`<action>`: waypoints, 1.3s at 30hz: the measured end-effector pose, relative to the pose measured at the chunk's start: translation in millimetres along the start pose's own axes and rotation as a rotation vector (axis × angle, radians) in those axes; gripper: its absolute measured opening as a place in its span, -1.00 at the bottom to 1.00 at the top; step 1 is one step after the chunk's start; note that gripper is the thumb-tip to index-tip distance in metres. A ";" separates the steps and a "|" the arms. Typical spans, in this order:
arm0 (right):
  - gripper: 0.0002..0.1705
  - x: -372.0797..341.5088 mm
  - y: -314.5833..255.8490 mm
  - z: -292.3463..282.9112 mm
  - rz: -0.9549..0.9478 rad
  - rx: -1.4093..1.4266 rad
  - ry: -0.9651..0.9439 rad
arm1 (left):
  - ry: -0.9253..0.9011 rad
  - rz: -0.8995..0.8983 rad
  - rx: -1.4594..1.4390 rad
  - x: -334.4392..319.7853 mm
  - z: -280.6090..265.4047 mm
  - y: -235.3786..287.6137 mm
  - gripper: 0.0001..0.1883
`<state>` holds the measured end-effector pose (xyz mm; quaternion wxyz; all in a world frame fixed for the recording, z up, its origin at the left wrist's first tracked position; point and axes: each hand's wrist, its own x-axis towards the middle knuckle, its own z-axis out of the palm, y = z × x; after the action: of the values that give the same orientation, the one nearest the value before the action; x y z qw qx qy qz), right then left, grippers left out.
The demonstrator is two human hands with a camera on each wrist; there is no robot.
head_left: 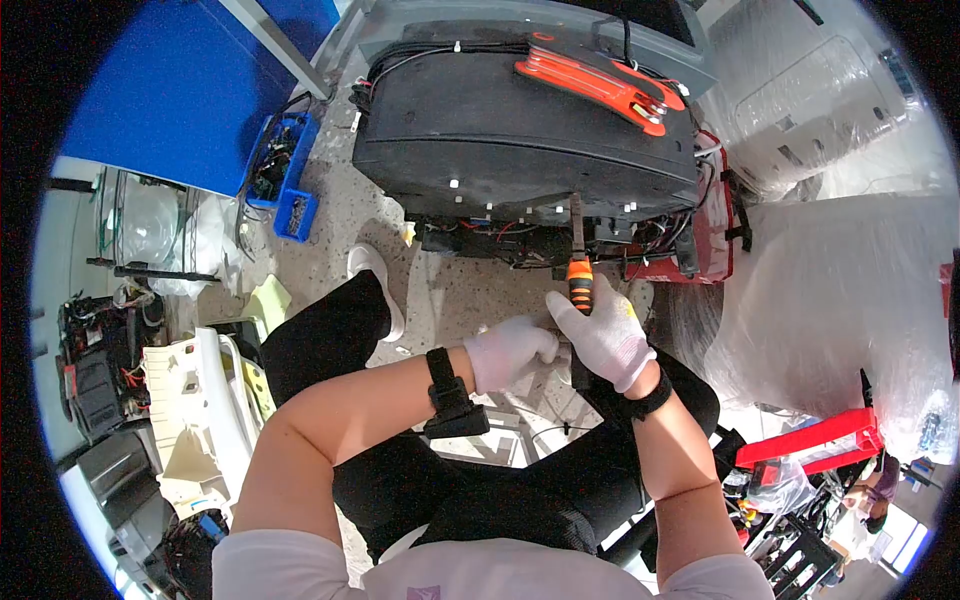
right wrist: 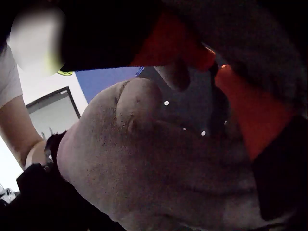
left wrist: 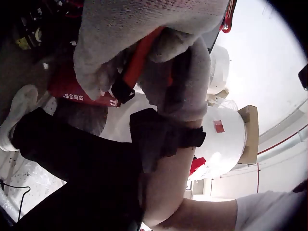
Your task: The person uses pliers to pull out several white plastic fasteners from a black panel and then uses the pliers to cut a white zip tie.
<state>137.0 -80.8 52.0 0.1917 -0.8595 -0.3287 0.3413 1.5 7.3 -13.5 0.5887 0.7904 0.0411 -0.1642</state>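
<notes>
Orange-and-black-handled metal tool [head_left: 580, 284]: your white-gloved right hand [head_left: 606, 336] grips it, likely for aim at boxy black casing [head_left: 500, 125], upper centre; white-gloved left hand [head_left: 508, 352] near, can't tell its grip.

The right fingers [head_left: 608, 303] partly hide the orange handle [head_left: 579, 284], while the head view crops the grey casing [head_left: 480, 12].

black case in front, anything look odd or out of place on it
An orange tool lies slanted on top of the black case, seemingly just set down there, and wires bunch untidily by its near right corner.
</notes>
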 end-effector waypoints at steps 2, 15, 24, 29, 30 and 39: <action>-0.42 -2.2 -3.0 -1.0 -0.003 -0.048 0.030 | 0.063 -0.093 -0.189 -1.1 -1.2 6.0 -0.81; -0.27 -3.0 -5.5 4.5 0.022 -0.179 0.103 | 0.443 -0.031 -1.041 26.9 -20.2 17.4 -0.56; -0.12 -5.3 2.2 9.0 -0.086 -0.133 0.152 | 0.524 -0.087 -0.679 10.7 -23.3 38.4 -0.51; -0.08 -8.0 2.1 7.1 -0.071 -0.072 0.148 | 0.526 -0.003 -0.899 14.9 -13.2 30.5 -0.52; -0.08 -8.6 3.5 7.5 -0.100 -0.036 0.169 | 0.552 0.020 -0.982 15.0 -11.1 32.0 -0.51; -0.25 -16.2 6.4 13.1 -0.241 0.261 0.181 | 0.405 0.137 -1.525 15.7 -4.9 17.4 -0.50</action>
<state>121.5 -95.2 46.9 0.3696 -0.8089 -0.3636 0.2772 21.9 4.7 -1.1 0.9579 0.1842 0.1998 0.0931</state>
